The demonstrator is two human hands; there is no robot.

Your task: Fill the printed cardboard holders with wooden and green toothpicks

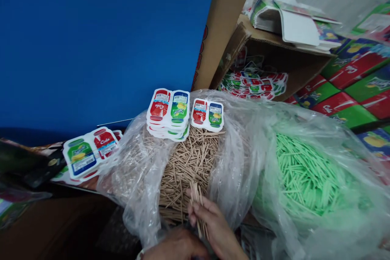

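Observation:
My right hand (213,227) is closed on a small bundle of tan wooden sticks (197,201), held upright over an open clear plastic bag (137,162) full of the same tan sticks (189,158). My left hand (175,245) sits just below it at the frame's bottom edge, its fingers hidden. Two stacks of red-and-green drink-shaped cards lie on the bag's far rim, a thick stack (169,111) and a thin one (207,114).
A second clear bag holds green sticks (304,174) to the right. More cards lie at the left (88,152) and inside a cardboard box (254,83). Printed cola and lemon cartons (356,85) are stacked at the right. A blue panel (100,40) stands behind.

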